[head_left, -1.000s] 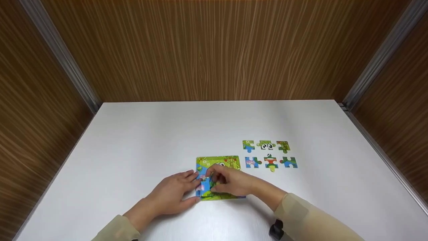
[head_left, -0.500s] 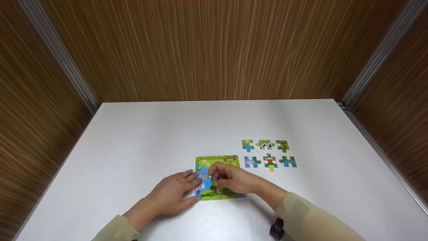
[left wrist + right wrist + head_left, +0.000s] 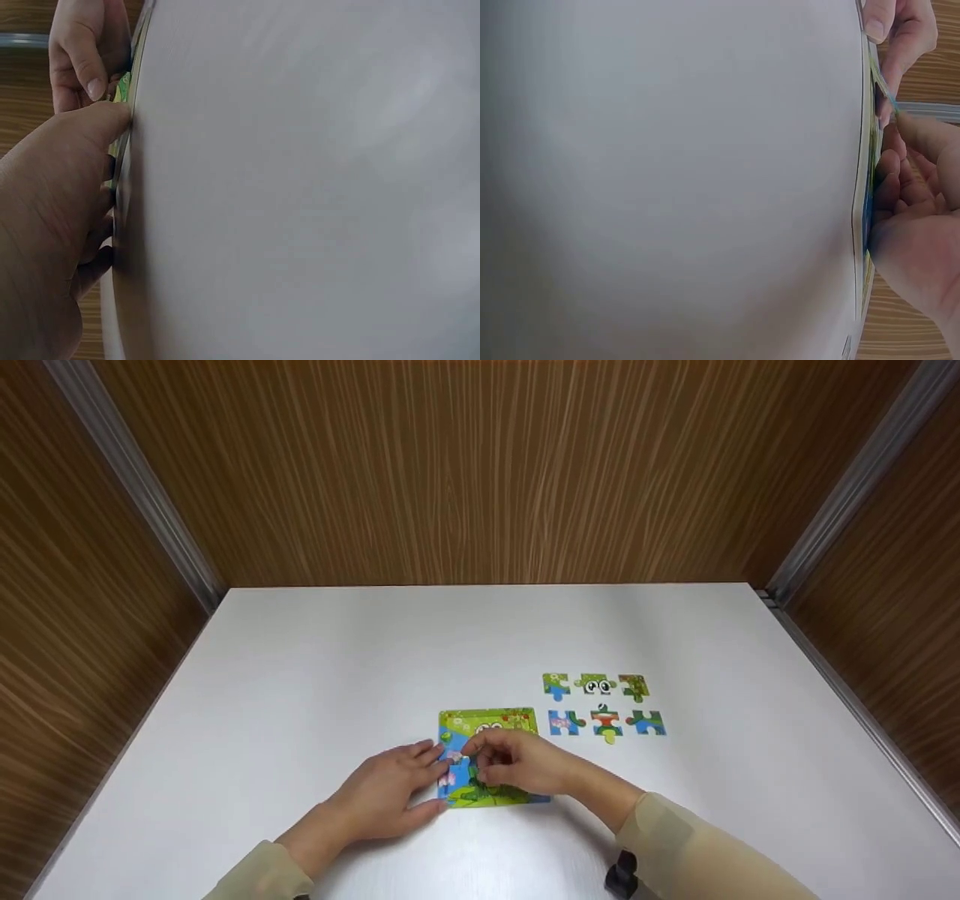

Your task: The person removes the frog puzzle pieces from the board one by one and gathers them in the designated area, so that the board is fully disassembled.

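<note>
A jigsaw board (image 3: 517, 799) with a green and blue frog picture lies on the white table. My left hand (image 3: 390, 795) rests at its left edge, fingers straight and fingertips on the rim. At the lower left corner of the board is a blue and pink puzzle piece (image 3: 459, 777). My right hand (image 3: 525, 765) holds this piece at its upper edge with curled fingers. In the right wrist view the puzzle piece (image 3: 883, 84) stands tilted, one side raised at the fingertip. The right hand hides much of the board's middle.
Two rows of loose puzzle pieces lie right of the board, among them one with frog eyes (image 3: 597, 685) and one with a red mouth (image 3: 607, 723). Wood-grain panels (image 3: 480, 472) enclose the white table (image 3: 337, 660) at the back and sides.
My right hand has shifted slightly right and then back left, with small turns of the puzzle piece at the board's corner. The left hand has stayed in place.
</note>
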The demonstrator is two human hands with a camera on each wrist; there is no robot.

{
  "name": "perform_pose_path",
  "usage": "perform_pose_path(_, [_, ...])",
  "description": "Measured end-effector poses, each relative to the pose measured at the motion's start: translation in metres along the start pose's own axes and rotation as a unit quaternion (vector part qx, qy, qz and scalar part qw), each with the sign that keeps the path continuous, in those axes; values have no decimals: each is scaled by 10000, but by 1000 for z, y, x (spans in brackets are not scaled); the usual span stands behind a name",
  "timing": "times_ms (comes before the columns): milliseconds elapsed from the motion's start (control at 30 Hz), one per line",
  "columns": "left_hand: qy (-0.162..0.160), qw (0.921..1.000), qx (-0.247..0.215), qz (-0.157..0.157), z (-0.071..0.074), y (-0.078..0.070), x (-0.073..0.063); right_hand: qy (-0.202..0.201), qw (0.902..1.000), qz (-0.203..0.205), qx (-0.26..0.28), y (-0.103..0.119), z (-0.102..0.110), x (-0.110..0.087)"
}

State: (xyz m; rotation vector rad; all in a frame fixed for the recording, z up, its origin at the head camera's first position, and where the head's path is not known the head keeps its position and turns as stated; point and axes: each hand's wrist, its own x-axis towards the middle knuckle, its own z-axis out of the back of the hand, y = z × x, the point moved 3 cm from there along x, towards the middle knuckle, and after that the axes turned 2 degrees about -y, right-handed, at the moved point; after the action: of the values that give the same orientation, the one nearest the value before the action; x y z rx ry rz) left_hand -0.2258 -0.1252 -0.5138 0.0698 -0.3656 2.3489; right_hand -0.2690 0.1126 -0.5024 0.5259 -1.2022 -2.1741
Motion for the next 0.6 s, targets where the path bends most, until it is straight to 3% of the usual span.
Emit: perform_pose_path(600, [54,10000,-15,-9,-1,1,0,-240,9988,60,-424,0,-2,0])
